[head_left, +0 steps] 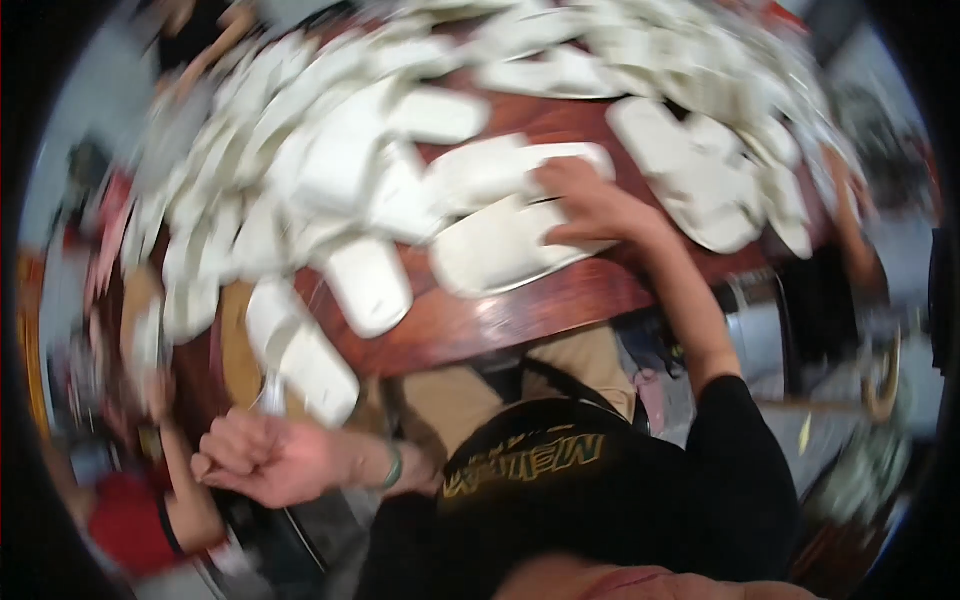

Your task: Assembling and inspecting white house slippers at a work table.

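Note:
A pair of white slide slippers lies side by side near the front edge of the reddish-brown table. My right hand reaches over them from the right, fingers on the far slipper and thumb on the near one, gripping the pair around their adjoining sides. Blur hides the exact contact. Low on the left, off the table's edge, my left hand is closed with its fingers curled; whatever it may hold is hidden. A thin pale strip shows just above it, beside a white slipper.
Many white slippers are heaped across the table's left and far side. More slippers lie to the right. Other people work around the table: a person in red at lower left, an arm at right, another person at far left.

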Motion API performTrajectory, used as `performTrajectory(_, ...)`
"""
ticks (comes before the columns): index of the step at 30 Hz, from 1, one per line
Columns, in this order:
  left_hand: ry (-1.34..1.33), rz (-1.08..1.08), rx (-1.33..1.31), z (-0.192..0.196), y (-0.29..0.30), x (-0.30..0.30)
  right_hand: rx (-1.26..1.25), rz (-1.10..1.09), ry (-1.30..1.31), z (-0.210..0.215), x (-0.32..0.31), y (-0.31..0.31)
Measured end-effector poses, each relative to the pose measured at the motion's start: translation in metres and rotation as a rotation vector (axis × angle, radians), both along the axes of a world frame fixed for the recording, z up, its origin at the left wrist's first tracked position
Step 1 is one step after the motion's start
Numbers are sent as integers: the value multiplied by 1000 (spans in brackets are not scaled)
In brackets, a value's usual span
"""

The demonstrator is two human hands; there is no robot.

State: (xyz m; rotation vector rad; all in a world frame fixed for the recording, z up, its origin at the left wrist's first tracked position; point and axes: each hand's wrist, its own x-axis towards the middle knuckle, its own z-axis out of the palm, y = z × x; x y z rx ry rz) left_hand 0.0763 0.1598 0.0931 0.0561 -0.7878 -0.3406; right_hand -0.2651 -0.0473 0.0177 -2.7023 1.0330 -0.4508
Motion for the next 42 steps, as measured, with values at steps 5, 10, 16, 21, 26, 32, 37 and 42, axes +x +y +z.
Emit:
performTrajectory(5,-708,763,620,-56,-1,-30,-3,-143,-379,-29,34,-1)
performTrajectory(10,-347,-25,974,-114,-24,-49,704,-307,-694,-31,27,20)
performTrajectory(16,-531,49,952,-135,-31,-42,470,-343,-832,4,-20,41)
performTrajectory(21,-667,1,921,-133,-38,-38,250,-170,-565,82,65,46)
performTrajectory(26,-829,298,759,-146,-43,-33,465,411,-485,118,247,28)
performTrajectory(32,-608,-73,1103,-130,-33,-30,48,296,-300,68,478,9)
performTrajectory(37,-631,-127,928,-146,-44,-44,1,244,136,6,479,-14)
performTrajectory(42,-472,-216,1111,-140,-36,-33,-122,514,70,24,432,20)
